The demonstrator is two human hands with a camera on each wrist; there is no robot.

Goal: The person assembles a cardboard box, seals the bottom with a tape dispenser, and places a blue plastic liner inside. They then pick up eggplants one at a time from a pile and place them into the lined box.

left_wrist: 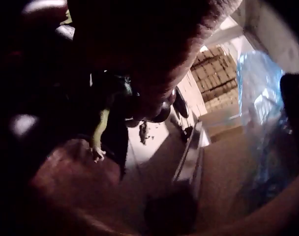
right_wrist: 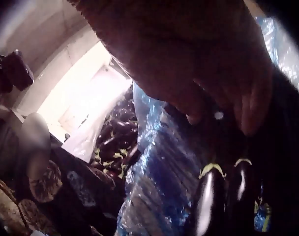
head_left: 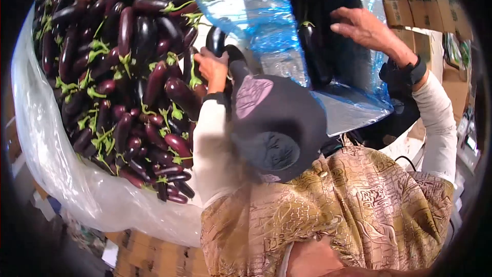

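Observation:
At the right edge of a big pile of dark purple eggplants point(head_left: 125, 31), the left hand point(head_left: 212, 69) grips an eggplant. Its green stem point(left_wrist: 101, 130) shows between thumb and fingers in the left wrist view, where much is dark. The right hand point(head_left: 361, 28) is over a box lined with blue plastic point(head_left: 277, 25), fingers loosely extended and holding nothing. Below those fingers, in the right wrist view, two glossy eggplants point(right_wrist: 208, 201) point(right_wrist: 241, 189) lie side by side with green caps toward the right hand point(right_wrist: 203, 69). The box's dark inside hides other contents.
Clear plastic sheeting point(head_left: 66, 174) surrounds the pile on the left and front. Cardboard point(head_left: 405, 0) stands at the upper right, and more cardboard point(head_left: 164, 259) lies at the bottom. A dark cap point(head_left: 279, 128) on the person's head blocks part of the middle.

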